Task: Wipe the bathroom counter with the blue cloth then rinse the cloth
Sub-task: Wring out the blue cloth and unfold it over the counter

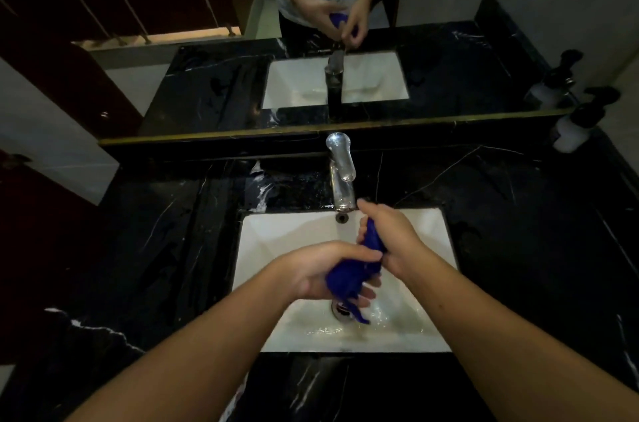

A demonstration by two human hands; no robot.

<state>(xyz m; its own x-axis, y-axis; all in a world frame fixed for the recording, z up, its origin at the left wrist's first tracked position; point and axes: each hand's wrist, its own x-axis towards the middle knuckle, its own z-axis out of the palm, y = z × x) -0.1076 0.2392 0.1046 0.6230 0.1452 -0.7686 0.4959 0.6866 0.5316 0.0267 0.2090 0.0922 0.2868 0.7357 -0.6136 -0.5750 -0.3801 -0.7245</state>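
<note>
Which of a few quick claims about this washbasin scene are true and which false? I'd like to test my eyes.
1. Both hands hold the blue cloth over the white sink. True: the left hand and the right hand both grip it.
2. The cloth lies flat on the counter. False: it is bunched up between the hands, one end hanging toward the drain.
3. The faucet stands behind the sink. True.
4. The counter is white. False: it is black marble with pale veins.
5. A pump bottle stands at the far right corner. True.
</note>
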